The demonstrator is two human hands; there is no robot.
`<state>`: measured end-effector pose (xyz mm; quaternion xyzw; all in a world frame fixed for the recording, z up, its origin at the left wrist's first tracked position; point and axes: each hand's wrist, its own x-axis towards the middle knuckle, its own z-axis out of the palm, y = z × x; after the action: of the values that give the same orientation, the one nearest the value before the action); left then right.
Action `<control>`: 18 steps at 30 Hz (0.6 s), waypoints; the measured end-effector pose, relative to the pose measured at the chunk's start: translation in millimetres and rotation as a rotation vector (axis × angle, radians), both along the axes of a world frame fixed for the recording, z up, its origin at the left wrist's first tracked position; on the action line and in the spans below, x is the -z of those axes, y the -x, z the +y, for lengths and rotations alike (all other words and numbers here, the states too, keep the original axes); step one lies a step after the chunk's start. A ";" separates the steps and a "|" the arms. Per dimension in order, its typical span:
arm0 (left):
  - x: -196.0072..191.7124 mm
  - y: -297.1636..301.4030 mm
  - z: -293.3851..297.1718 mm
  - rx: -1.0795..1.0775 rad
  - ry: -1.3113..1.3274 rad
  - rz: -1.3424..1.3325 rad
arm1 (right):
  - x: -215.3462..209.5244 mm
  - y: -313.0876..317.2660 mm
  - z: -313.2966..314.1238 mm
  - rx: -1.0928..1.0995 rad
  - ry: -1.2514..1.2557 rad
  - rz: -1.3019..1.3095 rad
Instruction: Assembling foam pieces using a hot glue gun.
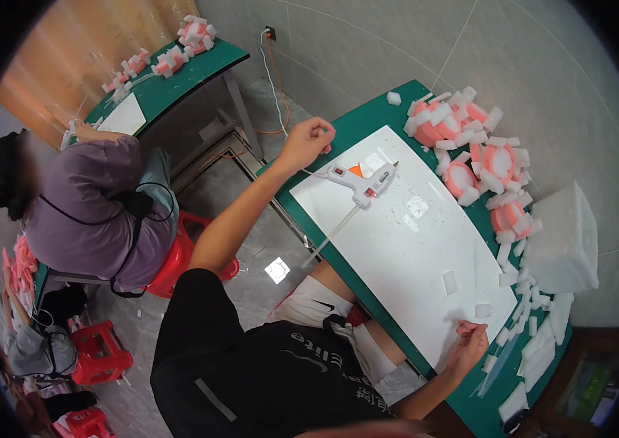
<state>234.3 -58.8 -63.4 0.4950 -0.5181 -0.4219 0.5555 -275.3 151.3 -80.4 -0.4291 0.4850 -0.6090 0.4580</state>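
Note:
A white hot glue gun (361, 181) with an orange trigger lies on its side on the white board (397, 255). A long translucent glue stick (336, 232) sticks out of its back, past the board's near edge. My left hand (309, 143) is raised beyond the board's far left corner, near the gun's cord, with its fingers curled in. At the board's right end, my right hand (468, 346) has its fingertips pinched together. Whatever either hand may hold is hidden or too small to name. Close to my right fingertips lies a small white foam block (482, 311); another foam block (450, 282) lies farther left.
Pink rings with white foam blocks (463, 120) crowd the green table's (397, 98) far side. Loose foam pieces (539, 354) lie at right, near a white foam box (561, 237). A seated co-worker (90, 208) is at another table on the left, beside red stools (101, 352).

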 end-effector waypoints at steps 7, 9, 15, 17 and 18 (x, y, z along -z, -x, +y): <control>-19.7 40.8 -82.5 -0.140 0.228 0.031 | -41.5 -12.4 -30.3 0.113 -0.115 0.476; -26.4 44.0 -113.6 -0.126 0.252 0.050 | -56.2 -30.2 -52.2 0.090 0.000 0.438; 5.7 42.7 -167.8 -0.157 0.227 -0.076 | -51.5 -1.9 -83.5 0.013 -0.225 0.564; 18.7 42.2 -177.3 -0.185 0.261 -0.168 | -41.6 9.6 -87.8 0.009 -0.196 0.582; 28.5 33.7 -180.5 -0.196 0.308 -0.207 | -38.2 5.7 -91.7 -0.004 -0.146 0.585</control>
<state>200.5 -239.3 -91.8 0.4929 -0.5801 -0.2285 0.6069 -281.0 59.5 -42.1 -0.5532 0.6380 -0.4221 0.3296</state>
